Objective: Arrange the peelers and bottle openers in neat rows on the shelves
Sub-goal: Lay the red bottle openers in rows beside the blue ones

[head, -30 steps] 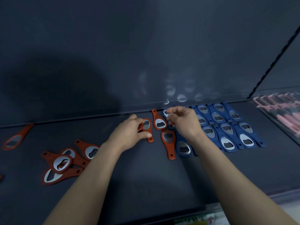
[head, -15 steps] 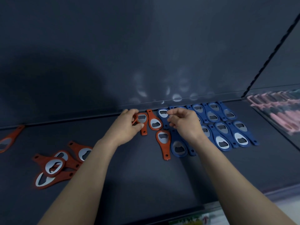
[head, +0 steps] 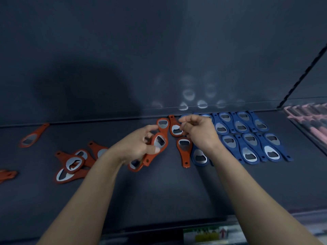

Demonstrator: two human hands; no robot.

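orange bottle opener [head: 160, 142] held just above dark shelf [head: 159, 191], near its back edge | left hand [head: 139, 145]: thumb and fingers curled round it | right hand [head: 200, 134]: fingers curled at back-row orange opener [head: 174, 127], grasp unclear | blue bottle openers [head: 247, 138] in neat rows just right | loose orange pile [head: 74, 161] left

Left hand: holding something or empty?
Holding. The left hand grips a red bottle opener with thumb and fingers; a second sits beneath.

Dim, bluish light. Broad dark shadow [head: 79, 92] on the back wall [head: 247, 41], pale oval glints [head: 188, 94] right of it. Soft focus throughout; smeared and bent toward the frame edges.
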